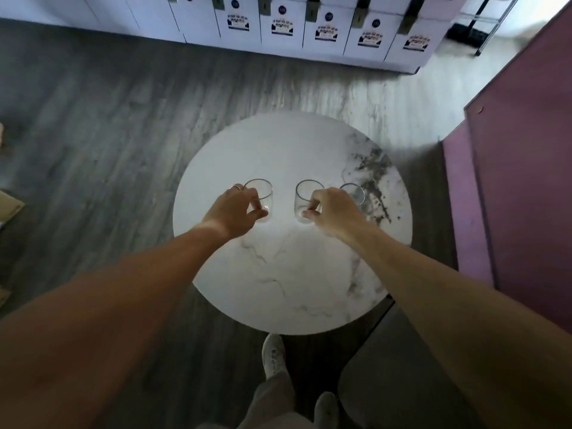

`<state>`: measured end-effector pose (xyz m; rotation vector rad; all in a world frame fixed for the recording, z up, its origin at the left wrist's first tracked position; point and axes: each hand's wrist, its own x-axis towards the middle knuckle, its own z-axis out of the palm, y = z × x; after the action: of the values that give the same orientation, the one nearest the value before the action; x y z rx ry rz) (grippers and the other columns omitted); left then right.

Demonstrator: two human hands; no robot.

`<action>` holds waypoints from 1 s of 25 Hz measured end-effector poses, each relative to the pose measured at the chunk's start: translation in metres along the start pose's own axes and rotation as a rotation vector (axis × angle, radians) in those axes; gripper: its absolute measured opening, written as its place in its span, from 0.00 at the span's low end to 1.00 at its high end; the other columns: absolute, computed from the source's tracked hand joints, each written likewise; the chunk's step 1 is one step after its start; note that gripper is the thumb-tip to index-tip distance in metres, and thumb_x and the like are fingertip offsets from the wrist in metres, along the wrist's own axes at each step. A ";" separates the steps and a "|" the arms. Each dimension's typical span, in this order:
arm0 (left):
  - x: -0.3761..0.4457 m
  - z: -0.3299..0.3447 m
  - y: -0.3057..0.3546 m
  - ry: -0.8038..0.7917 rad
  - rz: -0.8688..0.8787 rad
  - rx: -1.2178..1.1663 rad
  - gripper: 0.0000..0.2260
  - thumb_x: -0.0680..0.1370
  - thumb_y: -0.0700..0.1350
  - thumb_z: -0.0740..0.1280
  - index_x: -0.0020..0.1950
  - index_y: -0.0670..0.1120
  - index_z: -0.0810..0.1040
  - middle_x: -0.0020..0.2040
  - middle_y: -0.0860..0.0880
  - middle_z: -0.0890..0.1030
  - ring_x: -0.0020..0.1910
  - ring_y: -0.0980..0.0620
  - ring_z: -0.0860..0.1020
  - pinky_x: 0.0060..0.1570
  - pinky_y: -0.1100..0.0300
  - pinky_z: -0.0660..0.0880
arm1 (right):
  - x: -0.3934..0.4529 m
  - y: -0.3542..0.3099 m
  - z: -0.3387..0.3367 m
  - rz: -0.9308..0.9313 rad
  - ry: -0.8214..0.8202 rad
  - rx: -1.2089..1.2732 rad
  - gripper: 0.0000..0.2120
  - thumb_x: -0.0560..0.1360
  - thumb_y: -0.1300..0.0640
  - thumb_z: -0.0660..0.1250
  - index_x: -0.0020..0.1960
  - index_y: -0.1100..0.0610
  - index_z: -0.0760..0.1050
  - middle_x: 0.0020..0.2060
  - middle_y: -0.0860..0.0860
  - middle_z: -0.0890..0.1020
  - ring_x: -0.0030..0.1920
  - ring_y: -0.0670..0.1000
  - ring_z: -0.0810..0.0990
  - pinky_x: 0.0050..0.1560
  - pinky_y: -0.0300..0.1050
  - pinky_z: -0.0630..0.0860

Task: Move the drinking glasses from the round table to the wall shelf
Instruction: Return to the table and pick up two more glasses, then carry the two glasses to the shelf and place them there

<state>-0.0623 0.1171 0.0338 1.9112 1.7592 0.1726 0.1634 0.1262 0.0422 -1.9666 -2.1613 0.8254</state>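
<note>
Three clear drinking glasses stand in a row on the round white marble table [291, 274]. My left hand [233, 212] wraps its fingers around the left glass [261, 190], which rests on the table. My right hand [332, 212] grips the middle glass [305, 193] from its right side. The right glass [356, 193] stands just behind my right hand, partly hidden by it. No wall shelf is in view.
A row of white lockers [309, 29] with stickers lines the far wall. A purple panel [520, 181] stands close to the table's right edge. Grey wood floor [93, 150] spreads to the left. My shoes [274, 354] are below the table's near edge.
</note>
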 end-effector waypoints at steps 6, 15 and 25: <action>0.021 -0.084 0.072 0.170 0.230 0.003 0.11 0.74 0.52 0.73 0.39 0.51 0.73 0.45 0.46 0.77 0.44 0.46 0.76 0.46 0.54 0.71 | -0.023 -0.025 -0.106 0.016 0.185 0.071 0.13 0.71 0.46 0.75 0.39 0.53 0.76 0.41 0.50 0.78 0.42 0.49 0.77 0.40 0.42 0.69; 0.011 -0.104 0.261 0.140 0.698 0.068 0.12 0.71 0.54 0.75 0.35 0.54 0.75 0.43 0.48 0.80 0.42 0.48 0.78 0.42 0.54 0.75 | -0.160 0.041 -0.239 0.234 0.487 0.033 0.14 0.69 0.44 0.76 0.39 0.54 0.77 0.35 0.47 0.79 0.37 0.48 0.77 0.33 0.40 0.68; -0.146 -0.014 0.485 0.025 1.236 0.072 0.11 0.72 0.55 0.74 0.42 0.50 0.76 0.42 0.51 0.79 0.41 0.49 0.77 0.40 0.58 0.69 | -0.461 0.128 -0.259 0.750 0.760 0.065 0.14 0.68 0.46 0.77 0.38 0.57 0.81 0.35 0.51 0.83 0.35 0.49 0.80 0.37 0.43 0.78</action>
<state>0.3415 -0.0228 0.3064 2.7664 0.3612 0.5537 0.4609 -0.2266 0.3310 -2.5015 -0.9734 0.1106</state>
